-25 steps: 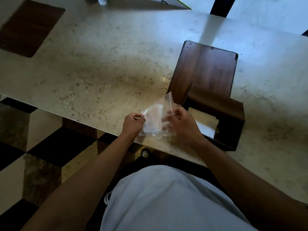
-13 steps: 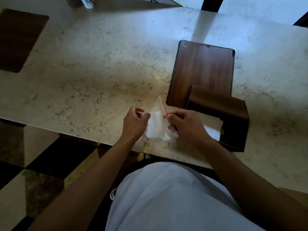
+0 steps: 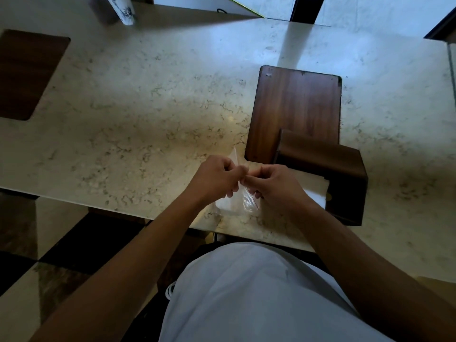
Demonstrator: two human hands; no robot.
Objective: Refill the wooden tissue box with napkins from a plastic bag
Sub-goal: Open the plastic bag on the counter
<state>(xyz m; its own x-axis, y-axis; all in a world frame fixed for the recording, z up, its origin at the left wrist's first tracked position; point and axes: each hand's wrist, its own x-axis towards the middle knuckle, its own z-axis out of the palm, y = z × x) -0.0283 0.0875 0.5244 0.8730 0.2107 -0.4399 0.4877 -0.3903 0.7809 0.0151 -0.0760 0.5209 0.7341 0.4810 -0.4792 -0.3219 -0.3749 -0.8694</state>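
1. At the far left of the pale marbled stone table [image 3: 138, 99] lies a dark brown rectangular wooden mat [image 3: 27, 72], well apart from the work. At the far edge, left of centre, stands a white cylinder with dark markings [image 3: 122, 8]; what it is cannot be told.

2. Near the middle of the near edge, the person's left hand [image 3: 214, 180] is closed, its fingers [image 3: 234, 169] pinching the top edge of a small clear plastic bag [image 3: 243, 202].

3. The bag hangs down between the two hands, its lower part near the table's near edge; whether it touches the surface cannot be told. A white fold of napkins shows inside it. The film looks thin, light, soft and slippery, so it will crumple and slide rather than hold a shape. The best hold is probably the two lips of the mouth, one in each hand, pulled apart. The napkins are likely soft and easily torn or creased, better drawn out as one stack.

4. The right hand [image 3: 276, 188] is also closed, its fingers [image 3: 254, 178] pinching the same top edge, touching or almost touching the left hand's fingers. The mouth of the bag appears not yet opened.

5. Just right of the hands stands the dark brown wooden tissue box [image 3: 320, 169], with something white [image 3: 315, 193] showing at its near open side. A flat dark wooden panel [image 3: 296, 112], seemingly part of the box, extends from it toward the far side.
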